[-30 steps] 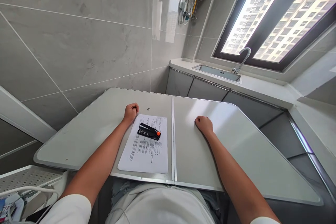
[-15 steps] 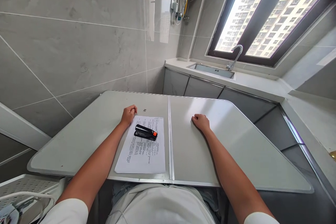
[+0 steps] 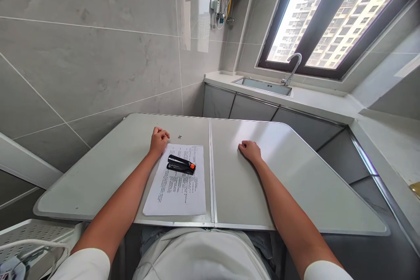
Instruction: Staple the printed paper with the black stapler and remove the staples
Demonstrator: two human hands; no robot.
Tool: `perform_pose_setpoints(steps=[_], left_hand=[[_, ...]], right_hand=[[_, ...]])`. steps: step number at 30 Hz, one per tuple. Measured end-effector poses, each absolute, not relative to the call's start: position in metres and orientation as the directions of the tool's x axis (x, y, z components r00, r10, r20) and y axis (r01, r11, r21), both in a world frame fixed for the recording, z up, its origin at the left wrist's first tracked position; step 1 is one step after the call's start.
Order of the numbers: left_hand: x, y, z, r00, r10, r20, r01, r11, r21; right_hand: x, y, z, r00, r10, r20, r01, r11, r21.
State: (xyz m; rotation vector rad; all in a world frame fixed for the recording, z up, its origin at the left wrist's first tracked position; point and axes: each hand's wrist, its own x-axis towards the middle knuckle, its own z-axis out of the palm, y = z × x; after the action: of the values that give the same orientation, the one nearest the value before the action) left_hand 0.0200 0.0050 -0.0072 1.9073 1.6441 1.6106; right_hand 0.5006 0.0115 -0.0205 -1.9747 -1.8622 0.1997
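Note:
A black stapler (image 3: 181, 165) with an orange-red patch at its right end lies on a stack of printed paper sheets (image 3: 173, 199), left of the table's middle seam. My left hand (image 3: 159, 140) rests at the upper left corner of the sheets, its fingers loosely bent and slightly apart, with nothing seen in them. Just to its right on the tabletop are a few tiny dark pieces (image 3: 180, 137), perhaps staples. On the right half of the table my right hand (image 3: 251, 150) lies curled into a fist, apart from the paper, with no object showing in it.
The pale folding table (image 3: 295, 201) has a metal-edged seam down its middle. Beyond it runs a counter with a sink (image 3: 264, 86) and a tap (image 3: 293, 70) under a window. A white perforated basket (image 3: 39, 232) with cables stands at the lower left.
My left hand has loosened from a fist and lifted its fingers a little. The right hand keeps its place and shape. The view has shifted slightly.

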Motion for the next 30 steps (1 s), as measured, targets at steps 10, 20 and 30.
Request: perform_pose_setpoints(steps=[10,20,30], left_hand=[[0.0213,0.0051,-0.0046,-0.209,0.783,0.586,0.590,-0.377,0.714],[0.0227,0.0024,-0.0049,-0.190,0.800,0.569,0.643,-0.337,0.688],[0.0264,0.0007,-0.0014,-0.206,0.798,0.567,0.636,-0.331,0.697]], right_hand=[[0.5029,0.0122,-0.0233,0.077,0.979,0.188,0.920,0.003,-0.393],[0.5010,0.0091,-0.0194,0.084,0.981,0.175,0.913,-0.005,-0.407],[0.5013,0.0096,-0.0201,0.085,0.981,0.172,0.914,-0.008,-0.405]])
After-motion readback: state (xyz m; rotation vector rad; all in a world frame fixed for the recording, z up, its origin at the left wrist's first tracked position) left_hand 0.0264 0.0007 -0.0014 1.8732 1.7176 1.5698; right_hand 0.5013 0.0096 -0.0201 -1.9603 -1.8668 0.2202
